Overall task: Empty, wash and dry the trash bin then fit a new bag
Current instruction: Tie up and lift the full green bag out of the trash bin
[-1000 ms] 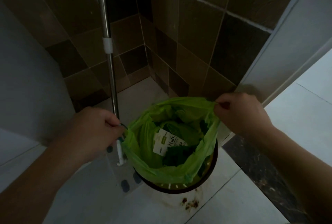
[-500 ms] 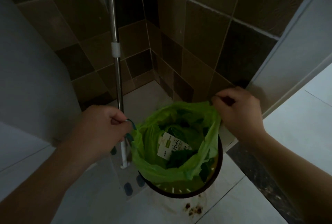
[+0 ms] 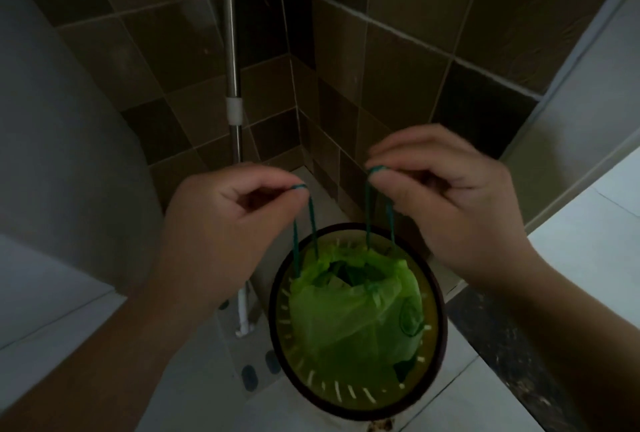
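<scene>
A round trash bin with a dark rim and slotted yellowish wall stands on the floor in a tiled corner. A bright green trash bag sits inside it, its mouth drawn nearly closed. Two dark green drawstring loops rise from the bag's top. My left hand pinches the left drawstring above the bin's left side. My right hand pinches the right drawstring above the bin's far rim. Both strings are taut.
A metal mop handle leans in the corner left of the bin, its white foot on the floor. Brown tiled walls close in behind. A pale wall panel stands left, a pale door frame right. Brown stains mark the floor.
Both hands let go of the bag's rim, rose and came closer together, each pulling a drawstring up. The bag's mouth has cinched in and dropped inside the bin.
</scene>
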